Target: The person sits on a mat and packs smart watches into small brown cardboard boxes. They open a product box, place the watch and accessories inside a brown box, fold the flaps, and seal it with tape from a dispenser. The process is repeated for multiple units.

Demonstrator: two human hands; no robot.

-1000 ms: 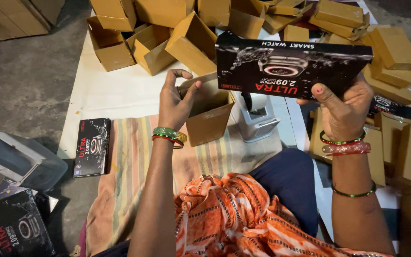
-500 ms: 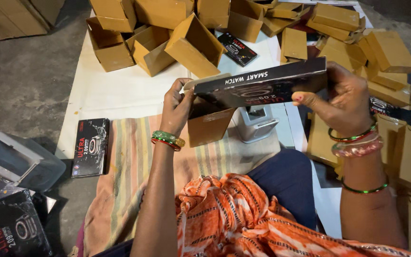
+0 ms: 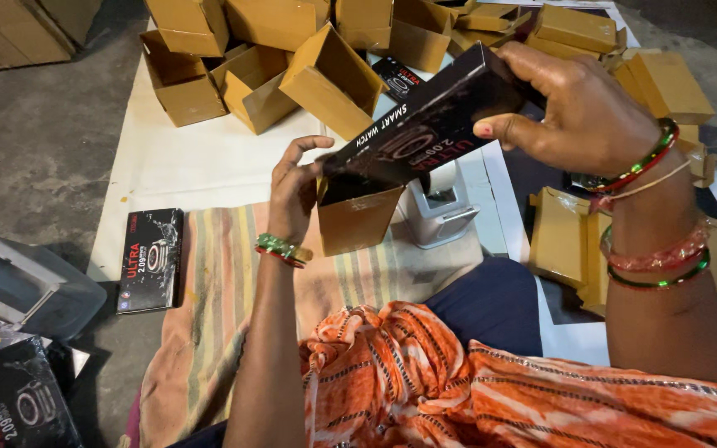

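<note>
My right hand [image 3: 570,108] grips a long black printed product box [image 3: 425,124], tilted with its lower end entering the open top of a small brown cardboard carton [image 3: 357,220]. My left hand [image 3: 292,187] holds that carton upright by its left side, above a striped cloth [image 3: 217,290]. Both wrists wear bangles.
Many open brown cartons [image 3: 325,70] are piled at the back, with flat ones [image 3: 562,241] at right. A white tape dispenser [image 3: 441,207] stands behind the held carton. Another black product box [image 3: 151,259] lies on the cloth's left edge. A grey tray [image 3: 18,286] sits at far left.
My right hand has swung the black box from level and facing me to tilted downward, bringing its lower end into the carton held by my left hand.
</note>
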